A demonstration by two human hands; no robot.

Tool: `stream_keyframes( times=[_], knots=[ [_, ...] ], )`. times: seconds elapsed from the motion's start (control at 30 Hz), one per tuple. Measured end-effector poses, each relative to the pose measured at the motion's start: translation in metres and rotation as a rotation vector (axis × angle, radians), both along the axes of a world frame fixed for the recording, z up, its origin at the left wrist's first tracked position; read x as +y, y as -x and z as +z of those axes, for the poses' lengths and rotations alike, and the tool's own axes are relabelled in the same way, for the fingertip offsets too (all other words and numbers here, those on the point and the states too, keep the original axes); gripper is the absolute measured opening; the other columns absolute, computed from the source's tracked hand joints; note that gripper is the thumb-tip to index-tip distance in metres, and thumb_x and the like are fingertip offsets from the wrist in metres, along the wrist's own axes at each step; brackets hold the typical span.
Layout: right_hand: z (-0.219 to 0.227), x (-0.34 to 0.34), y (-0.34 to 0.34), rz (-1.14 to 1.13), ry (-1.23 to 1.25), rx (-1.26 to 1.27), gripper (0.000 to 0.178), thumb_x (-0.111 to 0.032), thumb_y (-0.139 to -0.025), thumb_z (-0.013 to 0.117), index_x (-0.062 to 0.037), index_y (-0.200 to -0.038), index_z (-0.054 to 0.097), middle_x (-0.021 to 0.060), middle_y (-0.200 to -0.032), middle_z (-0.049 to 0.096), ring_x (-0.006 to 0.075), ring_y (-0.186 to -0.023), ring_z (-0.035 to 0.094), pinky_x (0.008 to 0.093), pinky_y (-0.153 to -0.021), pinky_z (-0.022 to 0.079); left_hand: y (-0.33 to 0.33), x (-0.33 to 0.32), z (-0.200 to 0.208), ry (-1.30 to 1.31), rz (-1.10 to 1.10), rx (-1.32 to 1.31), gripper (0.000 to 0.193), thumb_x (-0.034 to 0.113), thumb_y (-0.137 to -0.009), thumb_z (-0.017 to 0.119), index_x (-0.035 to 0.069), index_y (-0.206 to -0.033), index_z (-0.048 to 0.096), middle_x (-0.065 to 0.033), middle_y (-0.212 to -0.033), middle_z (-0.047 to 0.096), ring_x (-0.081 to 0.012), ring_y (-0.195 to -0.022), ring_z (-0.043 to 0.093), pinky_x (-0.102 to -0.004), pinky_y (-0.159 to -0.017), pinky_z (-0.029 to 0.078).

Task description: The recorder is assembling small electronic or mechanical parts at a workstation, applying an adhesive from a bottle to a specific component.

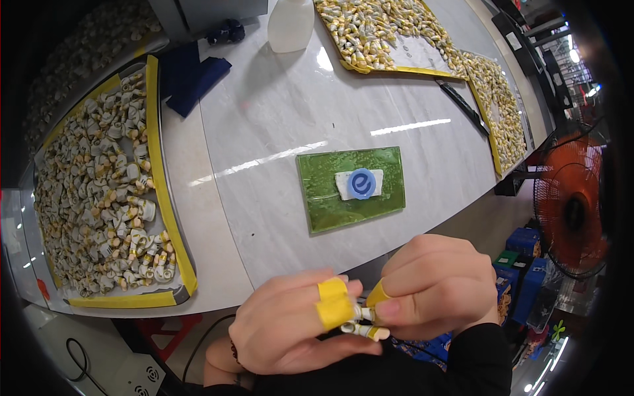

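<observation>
My left hand (pixel 284 327) is closed near the front edge of the table, with yellow tape wrapped round its fingers. Small white figurine pieces (pixel 360 330) with gold bands and peach-coloured ends stick out of its fingers. My right hand (pixel 439 284), also with yellow tape on a finger, meets it and pinches the upper end of one piece between thumb and finger. The fingers partly hide the pieces. Beyond the hands lies a green rectangular block (pixel 320 208). On it sit a white pad (pixel 343 187) and a round light-blue cap (pixel 361 173) with a dark-blue curl.
To the left, a yellow-edged tray (pixel 155 119) is heaped with similar pieces. Another yellow-edged tray (pixel 422 69) of small parts stands far right, beside a black pen-like tool (pixel 462 107). A translucent bottle (pixel 290 28) and dark-blue cloth (pixel 198 86) are at the back. An orange fan (pixel 571 198) stands right.
</observation>
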State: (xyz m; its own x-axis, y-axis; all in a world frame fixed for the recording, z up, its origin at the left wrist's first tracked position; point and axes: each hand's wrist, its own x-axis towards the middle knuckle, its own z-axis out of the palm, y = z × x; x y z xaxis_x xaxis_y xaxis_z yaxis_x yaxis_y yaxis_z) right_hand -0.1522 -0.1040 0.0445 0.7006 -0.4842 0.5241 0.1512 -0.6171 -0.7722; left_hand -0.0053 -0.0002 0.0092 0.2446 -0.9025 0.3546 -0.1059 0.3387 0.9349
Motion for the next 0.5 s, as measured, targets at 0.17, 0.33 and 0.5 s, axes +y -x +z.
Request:
stream_keyframes(
  times=[0.17,0.33,0.5],
  knots=[
    [0.003,0.002,0.005,0.035,-0.029,0.072,0.012,0.003,-0.070,0.070,0.0029,-0.081,0.064,0.0110,-0.074,0.062,0.0215,-0.059,0.058,0.0270,-0.052,0.047,-0.007,-0.003,-0.012,0.154,0.021,-0.127,0.033,0.004,-0.065,0.079,0.000,-0.095,0.064,-0.0129,-0.094,0.065,-0.0254,-0.082,0.064,-0.0307,-0.070,0.053],
    [0.004,-0.016,0.005,0.182,-0.244,0.122,0.016,-0.004,-0.072,0.073,-0.0040,-0.087,0.067,0.0073,-0.083,0.057,0.0190,-0.070,0.053,0.0266,-0.058,0.040,-0.004,0.001,-0.004,-0.192,-0.181,0.483,0.037,0.019,-0.072,0.076,-0.004,-0.095,0.058,-0.0150,-0.086,0.065,-0.0199,-0.076,0.063,-0.0270,-0.068,0.050],
    [0.005,-0.017,0.003,0.243,-0.294,0.204,0.015,-0.006,-0.072,0.072,-0.0083,-0.085,0.065,0.0058,-0.085,0.048,0.0177,-0.073,0.046,0.0255,-0.058,0.037,-0.009,0.005,-0.014,-0.247,-0.360,0.780,0.030,0.007,-0.076,0.073,-0.007,-0.098,0.059,-0.0117,-0.085,0.067,-0.0138,-0.077,0.065,-0.0243,-0.070,0.050]
  ],
)
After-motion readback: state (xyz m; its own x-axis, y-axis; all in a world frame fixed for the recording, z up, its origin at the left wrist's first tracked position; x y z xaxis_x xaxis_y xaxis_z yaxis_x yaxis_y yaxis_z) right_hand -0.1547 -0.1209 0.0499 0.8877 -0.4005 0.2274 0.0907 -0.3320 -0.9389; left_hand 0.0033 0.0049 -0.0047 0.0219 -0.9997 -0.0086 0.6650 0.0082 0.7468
